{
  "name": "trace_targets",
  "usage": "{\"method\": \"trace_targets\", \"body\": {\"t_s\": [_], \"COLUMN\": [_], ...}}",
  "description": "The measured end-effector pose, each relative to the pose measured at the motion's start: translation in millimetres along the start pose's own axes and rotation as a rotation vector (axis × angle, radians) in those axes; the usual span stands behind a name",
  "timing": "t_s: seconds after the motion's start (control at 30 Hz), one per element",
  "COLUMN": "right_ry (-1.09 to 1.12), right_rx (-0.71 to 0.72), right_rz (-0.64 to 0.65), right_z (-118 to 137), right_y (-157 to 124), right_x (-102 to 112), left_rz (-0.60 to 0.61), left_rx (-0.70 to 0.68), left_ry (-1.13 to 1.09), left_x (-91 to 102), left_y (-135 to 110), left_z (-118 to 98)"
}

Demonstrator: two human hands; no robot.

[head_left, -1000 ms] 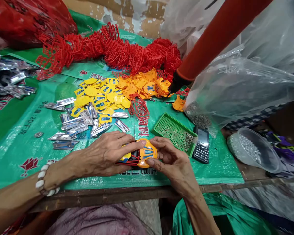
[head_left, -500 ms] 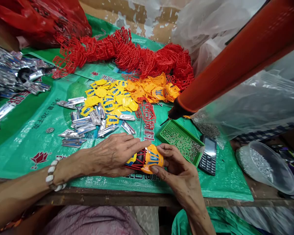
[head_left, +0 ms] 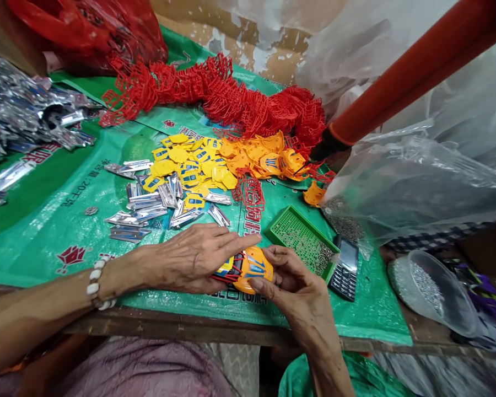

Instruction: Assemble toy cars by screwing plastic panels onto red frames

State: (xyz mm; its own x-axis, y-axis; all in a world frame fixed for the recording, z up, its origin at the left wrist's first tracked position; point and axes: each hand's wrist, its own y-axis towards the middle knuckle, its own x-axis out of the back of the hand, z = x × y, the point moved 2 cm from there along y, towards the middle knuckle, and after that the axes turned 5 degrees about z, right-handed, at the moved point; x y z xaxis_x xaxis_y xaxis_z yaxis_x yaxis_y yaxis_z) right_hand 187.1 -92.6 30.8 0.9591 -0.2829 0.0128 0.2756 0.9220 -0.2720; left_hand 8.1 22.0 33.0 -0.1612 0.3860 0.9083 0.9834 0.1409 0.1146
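Between my two hands, low over the green sheet, is a toy car body [head_left: 254,268] with an orange front panel, a red frame and a yellow panel. My left hand [head_left: 190,258] lies over its rear end and grips it, fingers stretched along the far side. The thumb and fingers of my right hand [head_left: 300,286] pinch the orange front end. Part of the car is hidden under my left hand. Beyond my hands are silver panels [head_left: 149,207], a heap of yellow panels [head_left: 190,160] and a heap of orange panels [head_left: 268,157].
Red plastic frames [head_left: 252,107] lie piled at the back. A green tray of screws [head_left: 289,212] and a black keypad phone [head_left: 345,270] sit to the right, near a clear tub [head_left: 434,292]. An orange-red tube-shaped tool [head_left: 405,71] slants in from the upper right.
The orange-red tool has swung up and back, its tip now farther from the screw tray. Both hands keep their hold on the toy car body. The view has shifted slightly.
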Motion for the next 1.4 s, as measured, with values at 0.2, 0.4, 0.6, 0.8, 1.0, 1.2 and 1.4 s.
{"method": "trace_targets", "body": {"t_s": [0.2, 0.4, 0.6, 0.8, 1.0, 1.2, 1.4], "right_ry": [0.084, 0.305, 0.42, 0.481, 0.429, 0.403, 0.35], "right_rx": [-0.07, -0.183, -0.299, -0.332, -0.328, -0.249, -0.199], "right_rz": [0.03, -0.011, 0.11, 0.132, 0.063, -0.024, -0.034], "right_z": [-3, -9, -4, -6, -6, -5, -6], "right_y": [3, -1, -3, -3, -4, -4, -2], "right_x": [-1, -3, -2, -3, -6, -10, -14], "left_rz": [0.004, -0.035, -0.079, -0.102, -0.065, -0.086, -0.086], "left_rx": [-0.062, -0.114, -0.125, -0.132, -0.105, -0.054, 0.041], "left_ry": [0.117, 0.123, 0.156, 0.164, 0.202, 0.16, 0.163], "left_x": [-1.4, -0.5, -2.5, -3.3, -3.3, 2.2, 8.0], "left_y": [1, -1, -3, 0, -1, 2, 3], "left_z": [0, 1, 2, 2, -1, -3, -10]}}
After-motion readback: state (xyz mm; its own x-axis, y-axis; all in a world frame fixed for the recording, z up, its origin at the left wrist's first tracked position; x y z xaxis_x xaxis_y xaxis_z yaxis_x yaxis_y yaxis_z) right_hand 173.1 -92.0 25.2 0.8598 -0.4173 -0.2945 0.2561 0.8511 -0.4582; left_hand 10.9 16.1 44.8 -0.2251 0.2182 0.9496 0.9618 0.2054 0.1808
